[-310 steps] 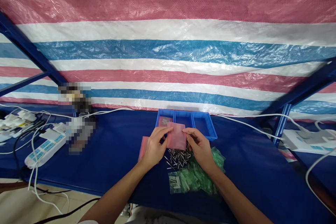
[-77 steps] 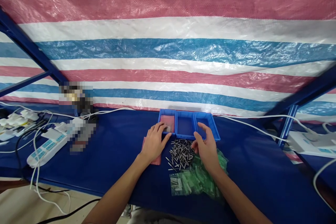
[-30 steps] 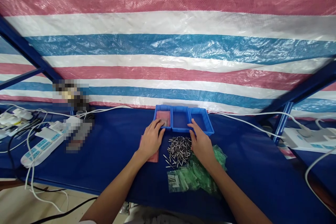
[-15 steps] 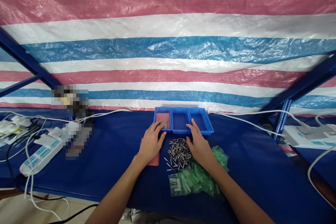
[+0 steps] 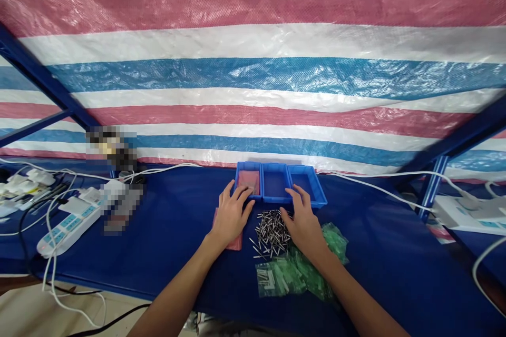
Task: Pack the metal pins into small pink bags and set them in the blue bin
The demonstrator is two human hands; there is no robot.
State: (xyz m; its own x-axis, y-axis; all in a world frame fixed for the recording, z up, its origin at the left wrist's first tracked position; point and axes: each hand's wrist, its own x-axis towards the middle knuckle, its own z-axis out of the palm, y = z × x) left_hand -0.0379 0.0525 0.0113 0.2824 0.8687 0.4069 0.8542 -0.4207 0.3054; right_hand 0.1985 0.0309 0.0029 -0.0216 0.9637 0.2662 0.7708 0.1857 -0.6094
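Note:
My left hand [image 5: 230,216], fingers spread, rests over a stack of pink bags [image 5: 236,243], its fingertips near the front of the left blue bin [image 5: 249,165]. More pink material [image 5: 249,178] lies in that bin. To the right, my right hand [image 5: 303,218] is open, fingertips by the front edges of the middle bin [image 5: 275,184] and right bin [image 5: 307,185]. A pile of small dark and silver metal pins [image 5: 272,233] lies between the hands. Under and beside my right forearm are green plastic bags [image 5: 292,274], one with pins visible inside.
A white power strip [image 5: 71,229] with plugs and cables lies at the left. Another white power strip [image 5: 470,213] is at the right, beside a blue metal post [image 5: 434,187]. A striped plastic sheet [image 5: 253,79] hangs behind the blue table [image 5: 169,242].
The view has shifted slightly, so the scene sits a little further right. My right hand's fingers are spread a little differently; both hands stay near the bins.

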